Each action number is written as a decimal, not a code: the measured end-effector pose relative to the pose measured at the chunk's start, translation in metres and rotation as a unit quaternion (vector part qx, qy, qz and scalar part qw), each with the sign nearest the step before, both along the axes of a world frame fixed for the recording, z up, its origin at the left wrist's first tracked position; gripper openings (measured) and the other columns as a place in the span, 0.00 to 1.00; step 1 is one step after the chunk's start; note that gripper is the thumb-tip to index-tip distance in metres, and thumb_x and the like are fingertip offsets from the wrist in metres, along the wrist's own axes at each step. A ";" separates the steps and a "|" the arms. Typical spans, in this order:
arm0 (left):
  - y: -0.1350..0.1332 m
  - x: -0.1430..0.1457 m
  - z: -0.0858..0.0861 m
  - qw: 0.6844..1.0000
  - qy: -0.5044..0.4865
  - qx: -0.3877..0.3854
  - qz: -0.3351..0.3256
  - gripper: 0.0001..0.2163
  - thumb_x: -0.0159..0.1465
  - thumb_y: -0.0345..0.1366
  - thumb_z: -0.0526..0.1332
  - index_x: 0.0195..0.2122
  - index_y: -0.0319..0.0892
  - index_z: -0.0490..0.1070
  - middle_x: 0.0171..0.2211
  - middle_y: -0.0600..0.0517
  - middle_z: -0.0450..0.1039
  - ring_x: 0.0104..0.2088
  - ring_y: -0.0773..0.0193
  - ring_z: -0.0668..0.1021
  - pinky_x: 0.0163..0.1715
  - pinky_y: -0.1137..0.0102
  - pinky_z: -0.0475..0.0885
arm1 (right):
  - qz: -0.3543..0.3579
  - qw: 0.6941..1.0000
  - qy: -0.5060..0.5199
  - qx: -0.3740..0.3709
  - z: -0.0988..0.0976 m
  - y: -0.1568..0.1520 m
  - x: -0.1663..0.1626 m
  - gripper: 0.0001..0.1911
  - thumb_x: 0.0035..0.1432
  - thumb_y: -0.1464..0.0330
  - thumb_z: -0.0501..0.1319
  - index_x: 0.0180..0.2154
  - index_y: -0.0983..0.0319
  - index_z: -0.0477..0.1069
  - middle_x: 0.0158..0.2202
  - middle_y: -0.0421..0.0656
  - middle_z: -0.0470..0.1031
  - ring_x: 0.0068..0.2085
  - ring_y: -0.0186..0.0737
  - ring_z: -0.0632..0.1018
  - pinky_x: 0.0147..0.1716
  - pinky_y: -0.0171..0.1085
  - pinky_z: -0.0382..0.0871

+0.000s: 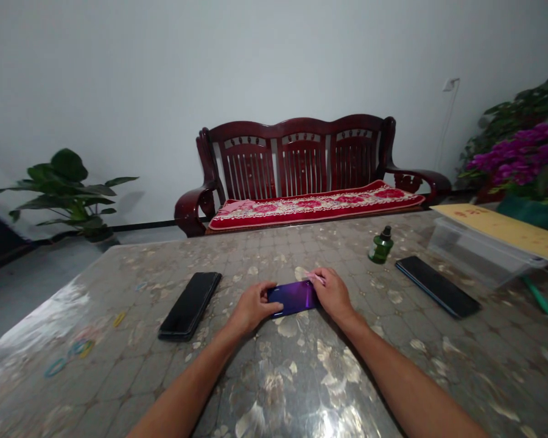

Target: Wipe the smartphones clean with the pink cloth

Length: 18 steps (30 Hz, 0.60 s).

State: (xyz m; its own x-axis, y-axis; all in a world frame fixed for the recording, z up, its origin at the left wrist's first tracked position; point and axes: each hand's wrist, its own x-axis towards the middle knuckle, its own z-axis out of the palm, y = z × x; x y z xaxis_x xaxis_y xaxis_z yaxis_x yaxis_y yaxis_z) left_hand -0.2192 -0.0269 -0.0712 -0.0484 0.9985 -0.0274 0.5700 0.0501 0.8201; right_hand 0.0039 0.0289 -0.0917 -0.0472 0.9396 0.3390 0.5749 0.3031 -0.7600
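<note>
A purple-blue phone point(293, 297) lies flat on the patterned table point(274, 377) in front of me. My left hand point(252, 307) grips its left end, thumb and fingers closed on the edge. My right hand point(332, 294) rests on its right end with the fingers curled, pinching a small pinkish tab point(318, 279) at the phone's far right corner. What the tab is cannot be made out.
A black phone point(190, 305) lies left of my hands, another black phone point(437, 286) to the right. A small green bottle point(381, 246) stands behind it. A clear plastic box point(479, 250) with a yellow sheet sits far right. Rubber bands point(68, 356) lie at left. A wooden bench point(301, 176) stands beyond.
</note>
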 end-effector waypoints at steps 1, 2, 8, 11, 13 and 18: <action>-0.003 0.001 0.002 1.000 0.017 0.003 -0.012 0.30 0.45 0.37 0.72 0.52 0.39 0.75 0.44 0.46 0.77 0.41 0.54 0.79 0.41 0.64 0.73 | -0.002 1.000 0.001 0.000 0.000 0.000 0.000 0.12 0.60 0.62 0.57 0.34 0.60 0.76 0.36 0.44 0.76 0.39 0.42 0.75 0.40 0.37 0.64; -0.005 0.002 0.004 0.999 0.035 0.010 -0.024 0.32 0.44 0.37 0.72 0.54 0.40 0.74 0.48 0.44 0.76 0.44 0.52 0.78 0.43 0.63 0.73 | -0.003 1.000 0.003 -0.002 0.000 0.000 0.000 0.12 0.60 0.61 0.57 0.34 0.60 0.76 0.35 0.44 0.76 0.39 0.42 0.75 0.40 0.37 0.64; -0.013 0.008 0.008 0.986 0.122 0.076 -0.080 0.34 0.44 0.32 0.72 0.56 0.39 0.70 0.50 0.42 0.74 0.52 0.46 0.74 0.56 0.55 0.67 | 0.000 0.999 0.040 -0.014 -0.002 0.002 0.003 0.15 0.59 0.58 0.57 0.34 0.61 0.76 0.35 0.44 0.77 0.39 0.42 0.75 0.39 0.37 0.64; -0.014 0.010 0.005 0.987 0.114 0.090 -0.065 0.33 0.45 0.34 0.71 0.55 0.39 0.70 0.50 0.42 0.74 0.52 0.45 0.75 0.56 0.54 0.67 | 0.016 0.995 0.090 -0.041 -0.002 0.005 0.006 0.17 0.57 0.55 0.57 0.34 0.61 0.76 0.33 0.42 0.78 0.36 0.41 0.75 0.37 0.36 0.65; -0.015 0.011 0.002 0.988 0.105 0.099 -0.052 0.33 0.44 0.35 0.72 0.54 0.41 0.71 0.50 0.42 0.75 0.52 0.44 0.75 0.56 0.53 0.67 | 0.024 0.990 0.121 -0.063 0.000 0.007 0.010 0.18 0.55 0.54 0.58 0.33 0.62 0.76 0.30 0.40 0.77 0.33 0.40 0.75 0.33 0.34 0.64; -0.018 0.014 -0.003 0.986 0.110 0.117 -0.036 0.33 0.43 0.36 0.73 0.53 0.42 0.72 0.50 0.43 0.75 0.53 0.42 0.74 0.57 0.51 0.66 | 0.025 0.994 0.069 -0.077 0.008 0.010 0.023 0.15 0.54 0.57 0.60 0.28 0.62 0.75 0.25 0.38 0.74 0.29 0.38 0.73 0.29 0.32 0.60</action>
